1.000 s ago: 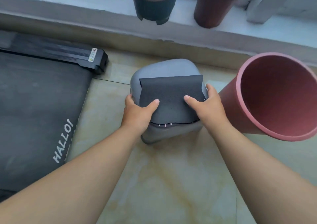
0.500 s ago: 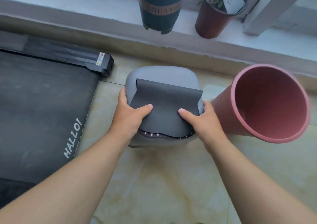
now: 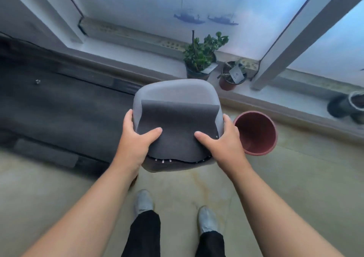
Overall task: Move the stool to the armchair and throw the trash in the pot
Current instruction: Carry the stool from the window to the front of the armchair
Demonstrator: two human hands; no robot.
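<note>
The grey stool [image 3: 173, 91] with a dark fabric flap over its top is held up in front of me, above the floor. My left hand [image 3: 136, 138] grips its left side with the thumb on the dark flap. My right hand [image 3: 222, 141] grips its right side the same way. The empty reddish-pink pot [image 3: 256, 132] stands on the floor just right of the stool, beside my right hand. No armchair and no trash are in view.
A black treadmill [image 3: 59, 99] lies along the left. Potted plants [image 3: 199, 59] and a small pot [image 3: 230, 77] stand on the window sill beyond the stool, with dark pots [image 3: 346, 105] at far right. My feet [image 3: 143, 202] stand on the tiled floor below.
I have straightened up and lifted the stool off the floor with both hands. The view has pulled back, so the pot looks smaller and the window, plants and my feet show.
</note>
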